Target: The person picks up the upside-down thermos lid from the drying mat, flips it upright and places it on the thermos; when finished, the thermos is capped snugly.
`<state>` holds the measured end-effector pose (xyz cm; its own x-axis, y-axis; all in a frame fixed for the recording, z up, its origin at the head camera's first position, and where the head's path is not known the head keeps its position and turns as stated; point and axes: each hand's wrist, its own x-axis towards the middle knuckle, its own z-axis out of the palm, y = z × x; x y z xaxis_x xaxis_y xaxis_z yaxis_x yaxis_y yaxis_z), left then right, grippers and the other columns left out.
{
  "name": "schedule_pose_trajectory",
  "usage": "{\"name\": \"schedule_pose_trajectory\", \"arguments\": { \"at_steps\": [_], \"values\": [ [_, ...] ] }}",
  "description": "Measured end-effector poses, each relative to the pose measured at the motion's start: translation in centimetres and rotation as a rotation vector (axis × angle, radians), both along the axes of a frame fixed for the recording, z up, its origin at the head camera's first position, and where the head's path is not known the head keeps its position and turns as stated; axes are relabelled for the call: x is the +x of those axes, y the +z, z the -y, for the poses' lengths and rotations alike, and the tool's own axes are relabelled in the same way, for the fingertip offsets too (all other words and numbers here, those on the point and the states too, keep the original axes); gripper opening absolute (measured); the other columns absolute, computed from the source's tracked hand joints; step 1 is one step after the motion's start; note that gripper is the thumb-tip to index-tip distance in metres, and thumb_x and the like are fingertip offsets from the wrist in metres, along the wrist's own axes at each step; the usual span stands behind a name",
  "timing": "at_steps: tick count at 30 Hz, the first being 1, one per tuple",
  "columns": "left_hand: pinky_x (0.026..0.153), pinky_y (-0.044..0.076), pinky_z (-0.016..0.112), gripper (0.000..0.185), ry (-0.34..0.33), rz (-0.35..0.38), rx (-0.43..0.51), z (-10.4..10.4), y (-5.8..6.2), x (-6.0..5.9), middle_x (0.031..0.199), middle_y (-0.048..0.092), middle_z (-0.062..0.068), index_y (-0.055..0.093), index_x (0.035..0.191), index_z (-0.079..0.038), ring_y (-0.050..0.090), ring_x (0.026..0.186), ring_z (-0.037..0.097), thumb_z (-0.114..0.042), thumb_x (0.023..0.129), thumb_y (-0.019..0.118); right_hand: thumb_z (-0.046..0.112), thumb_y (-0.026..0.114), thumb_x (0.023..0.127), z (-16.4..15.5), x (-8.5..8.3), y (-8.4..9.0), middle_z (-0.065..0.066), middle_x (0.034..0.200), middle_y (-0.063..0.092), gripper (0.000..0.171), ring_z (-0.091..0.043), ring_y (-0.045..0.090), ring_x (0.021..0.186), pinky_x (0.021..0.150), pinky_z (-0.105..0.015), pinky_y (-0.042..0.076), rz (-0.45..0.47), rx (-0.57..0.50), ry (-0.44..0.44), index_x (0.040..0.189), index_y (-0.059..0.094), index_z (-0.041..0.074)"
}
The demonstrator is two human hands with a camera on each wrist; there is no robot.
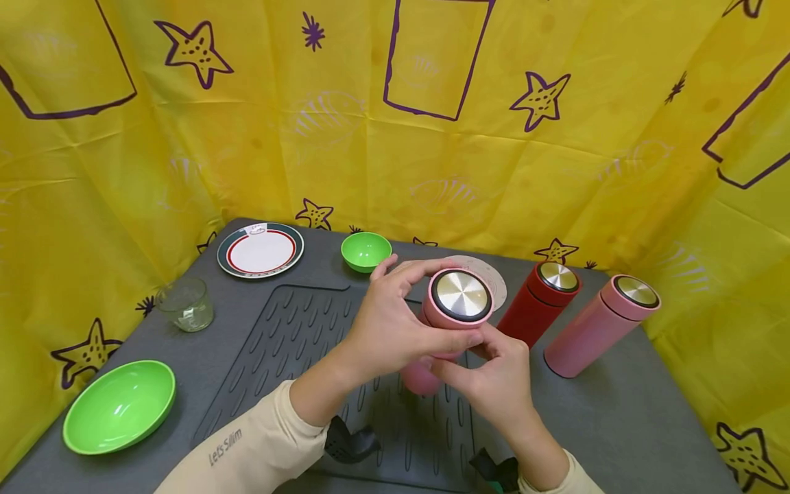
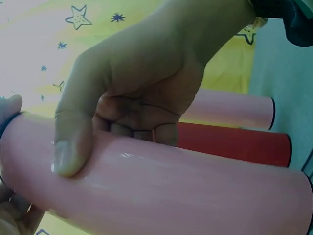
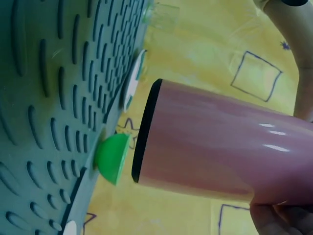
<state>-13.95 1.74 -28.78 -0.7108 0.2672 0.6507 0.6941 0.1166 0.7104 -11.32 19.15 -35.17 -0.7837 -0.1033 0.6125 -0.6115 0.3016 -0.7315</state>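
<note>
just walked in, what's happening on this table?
A person holds a pink flask off the grey ridged mat with both hands. The left hand wraps around its upper part near the steel-topped lid; the right hand grips lower down. A red flask and a second pink flask stand to the right, untouched.

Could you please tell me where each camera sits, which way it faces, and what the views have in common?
Head: above the table, looking down at both hands holding the pink flask; sleeves show.
Left wrist: beside the left hand, looking along its grip on the flask; thumb and palm show.
Right wrist: under the right hand, looking toward the flask's base and ridged mat; fingertips show.
All three show the pink flask.
</note>
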Motion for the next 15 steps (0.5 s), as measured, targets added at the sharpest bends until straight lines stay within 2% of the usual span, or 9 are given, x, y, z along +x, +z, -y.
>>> {"name": "schedule_pose_trajectory", "arguments": {
  "at_steps": [4,13,15],
  "values": [
    [0.113,0.005,0.044,0.068,-0.068,0.03,-0.009,0.18,0.07,-0.23,0.122,0.064,-0.013,0.064,0.125,-0.015,0.057,0.114,0.004,-0.021,0.065,0.093,0.007,0.09,0.066,-0.04,0.01,-0.07,0.002,0.091,0.073,0.039,-0.016,0.069,0.079,0.071,-0.031,0.057,-0.015,0.007,0.012,0.101,0.074,0.015],
    [0.113,0.005,0.043,0.067,-0.07,0.067,-0.015,0.54,-0.03,-0.66,0.121,0.066,-0.012,0.066,0.125,-0.014,0.057,0.116,0.005,-0.021,0.064,0.093,0.007,0.09,0.066,-0.06,0.03,-0.06,0.001,0.094,0.073,0.041,-0.016,0.069,0.081,0.072,-0.03,0.057,-0.021,0.007,0.045,0.104,0.074,0.015],
    [0.112,0.006,0.044,0.066,-0.073,0.075,-0.019,0.49,-0.07,-0.63,0.121,0.065,-0.013,0.065,0.125,-0.015,0.057,0.115,0.005,-0.022,0.065,0.093,0.004,0.089,0.066,0.18,0.37,0.61,0.0,0.094,0.073,0.041,-0.016,0.069,0.082,0.072,-0.03,0.057,-0.022,0.01,0.044,0.103,0.074,0.012]
  ]
}}
